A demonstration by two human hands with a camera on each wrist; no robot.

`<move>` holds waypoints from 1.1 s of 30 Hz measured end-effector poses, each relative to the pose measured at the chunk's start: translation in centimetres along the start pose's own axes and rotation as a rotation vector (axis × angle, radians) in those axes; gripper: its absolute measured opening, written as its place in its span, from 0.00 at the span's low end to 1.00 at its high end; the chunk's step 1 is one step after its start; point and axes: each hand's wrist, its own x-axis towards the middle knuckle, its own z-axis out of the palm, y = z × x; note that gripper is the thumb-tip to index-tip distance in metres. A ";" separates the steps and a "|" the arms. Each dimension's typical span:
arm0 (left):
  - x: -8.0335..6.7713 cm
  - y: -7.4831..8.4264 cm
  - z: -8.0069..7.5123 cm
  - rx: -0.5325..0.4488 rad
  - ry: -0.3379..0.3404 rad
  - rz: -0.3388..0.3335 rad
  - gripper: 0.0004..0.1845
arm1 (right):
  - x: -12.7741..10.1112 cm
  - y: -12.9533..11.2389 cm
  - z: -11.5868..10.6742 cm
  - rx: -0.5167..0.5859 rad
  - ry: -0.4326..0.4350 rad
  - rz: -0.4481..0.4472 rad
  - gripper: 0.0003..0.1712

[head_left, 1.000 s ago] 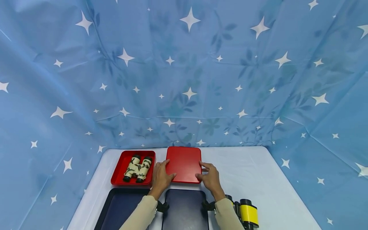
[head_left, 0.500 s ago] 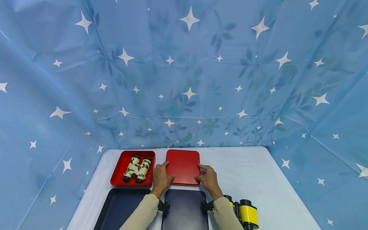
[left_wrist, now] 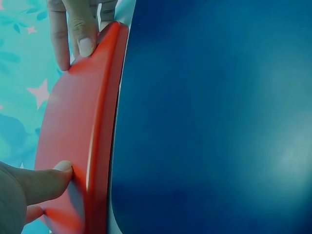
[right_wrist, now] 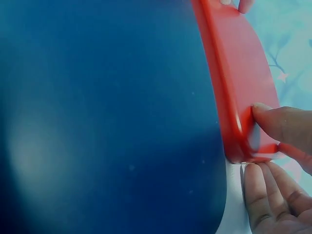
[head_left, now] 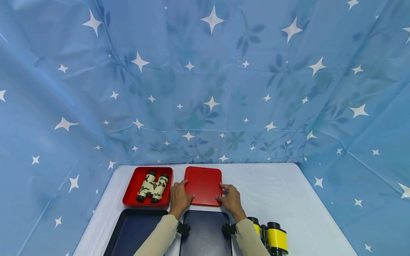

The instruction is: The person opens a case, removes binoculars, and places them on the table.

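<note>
A flat red lid (head_left: pixel 203 186), rounded at its corners, lies at the back middle of the white table in the head view. At its left side my left hand (head_left: pixel 180 197) holds the edge, thumb over the top face. My right hand (head_left: pixel 232 200) grips the opposite edge, again with the thumb on top. Both wrist views show the red lid with fingers at its two ends; in the right wrist view, some fingers (right_wrist: pixel 256 187) reach down beside its lower end. The fingers' undersides are partly hidden.
Camouflage binoculars (head_left: pixel 153 187) lie in a red tray (head_left: pixel 129 202) at the back left. Before it stands a dark navy tray (head_left: pixel 134 231). A navy panel (head_left: pixel 205 231) lies between my forearms. Yellow-and-black binoculars (head_left: pixel 277 239) are by my right sleeve. A starry blue curtain (head_left: pixel 205 81) hangs behind.
The red lid has come slightly toward me and to the left, with both hands on it. During the last half second it has barely shifted.
</note>
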 end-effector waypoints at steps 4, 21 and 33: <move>0.0 0.0 -0.1 0.008 -0.013 -0.014 0.42 | 0.0 -0.1 0.1 -0.016 0.003 -0.009 0.37; 0.0 -0.4 0.0 0.091 -0.072 0.004 0.39 | -0.2 -0.3 0.6 -0.079 0.004 0.043 0.37; 1.1 -0.7 -1.3 0.006 -0.077 0.128 0.39 | 0.2 -0.8 0.2 -0.026 0.072 0.039 0.40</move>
